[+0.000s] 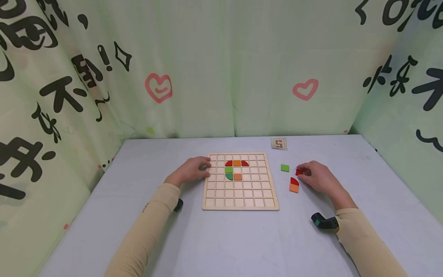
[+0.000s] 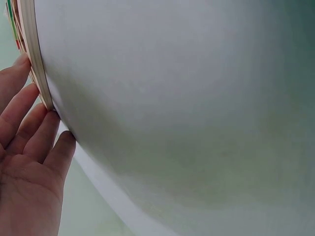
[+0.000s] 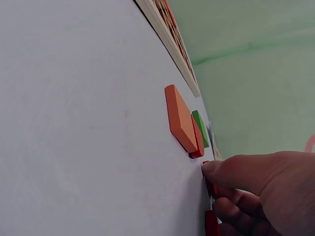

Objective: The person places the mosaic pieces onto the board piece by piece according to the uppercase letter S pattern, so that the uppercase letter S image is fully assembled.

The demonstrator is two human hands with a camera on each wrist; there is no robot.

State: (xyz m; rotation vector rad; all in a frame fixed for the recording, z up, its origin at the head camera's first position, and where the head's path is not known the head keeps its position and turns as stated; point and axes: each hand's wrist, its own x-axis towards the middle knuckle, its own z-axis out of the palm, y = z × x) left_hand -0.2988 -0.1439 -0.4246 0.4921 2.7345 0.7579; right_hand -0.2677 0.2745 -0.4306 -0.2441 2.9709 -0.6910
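Note:
A square wooden grid board lies flat on the table. Set in its upper cells are red quarter-round tiles, orange square tiles, a light green square and a dark green quarter-round tile. My left hand touches the board's left edge with extended fingertips, seen closely in the left wrist view. Right of the board, my right hand pinches a small red tile between thumb and fingers, partly hidden. Close by lie a red quarter-round tile, an orange square and a green square.
A small card with a printed pattern lies near the table's back edge. Another red tile shows under the right fingers in the right wrist view. Pale green curtains surround the white-covered table.

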